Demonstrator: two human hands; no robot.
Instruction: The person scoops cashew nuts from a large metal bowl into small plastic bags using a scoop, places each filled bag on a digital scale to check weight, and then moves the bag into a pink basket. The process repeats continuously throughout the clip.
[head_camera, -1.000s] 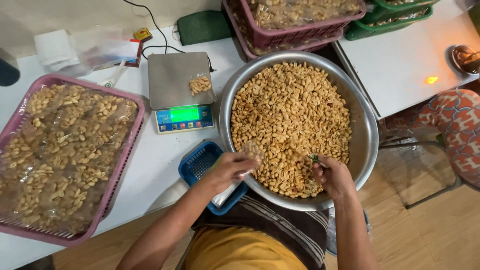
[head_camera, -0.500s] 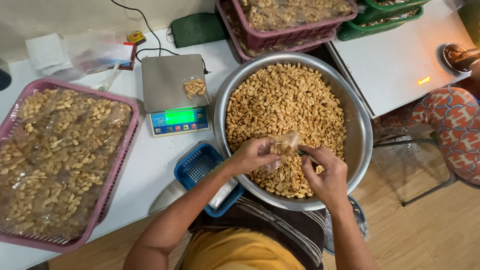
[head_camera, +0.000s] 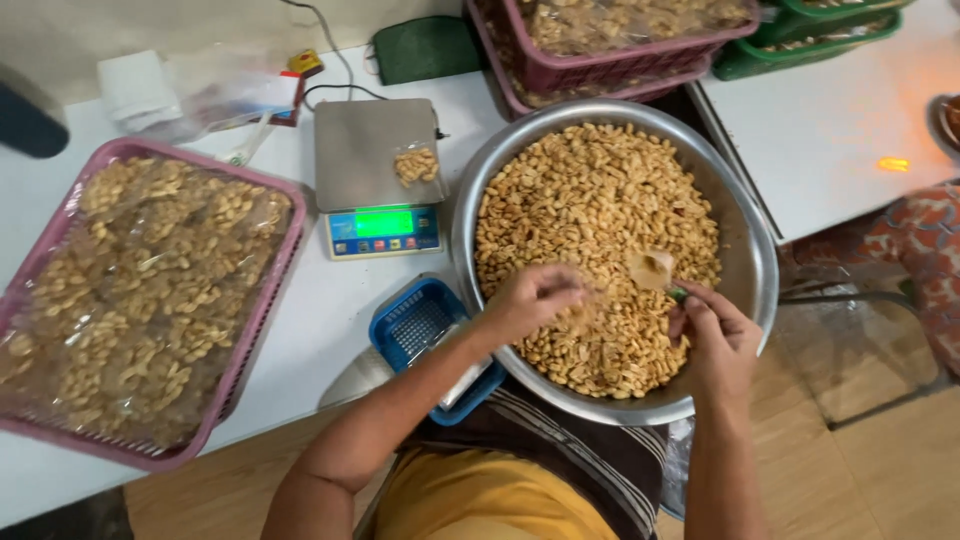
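A large steel bowl heaped with peanuts sat on the white desk. Above the nuts, the left hand pinched a small clear bag, while the right hand gripped a little scoop.

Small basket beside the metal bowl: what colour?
Blue, seen in the head view: the small basket sits left of the metal bowl.

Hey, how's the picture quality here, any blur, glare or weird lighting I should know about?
Head view: mostly sharp and evenly lit; the left hand and the small scoop in the right hand are a little motion-soft over the steel bowl. The scale display glows bright green, an orange light spot sits on the white table, and the wide lens bends the edges.
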